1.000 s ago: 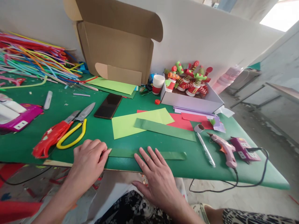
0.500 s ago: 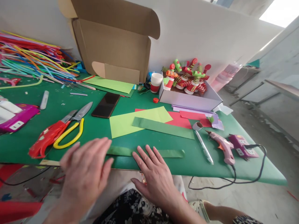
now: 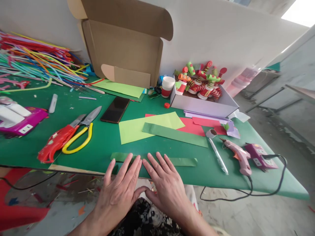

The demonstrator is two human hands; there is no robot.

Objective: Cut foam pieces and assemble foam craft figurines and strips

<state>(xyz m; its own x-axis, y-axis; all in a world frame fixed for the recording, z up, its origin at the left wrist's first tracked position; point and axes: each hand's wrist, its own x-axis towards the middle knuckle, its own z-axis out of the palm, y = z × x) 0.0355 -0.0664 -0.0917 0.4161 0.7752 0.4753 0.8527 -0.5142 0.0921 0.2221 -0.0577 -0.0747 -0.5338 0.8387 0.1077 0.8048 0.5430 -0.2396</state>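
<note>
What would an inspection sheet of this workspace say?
Surface: green table, pale edging showing at front left.
Job's things: narrow green strip near the front edge; wider green strip behind it.
Clutter: heaped colored strands, scissors, phone, pen, glue gun.
Hands: left hand and right hand open, palms down, over the narrow strip; neither grips anything.
Cables: black cable plugged into a purple box at right.
Surroundings: open cardboard box by a pale wall; scraps on the floor.

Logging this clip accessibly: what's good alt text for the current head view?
Left hand and right hand lie across a green strip on a green table; scissors lie to the left, a glue gun right.
</note>
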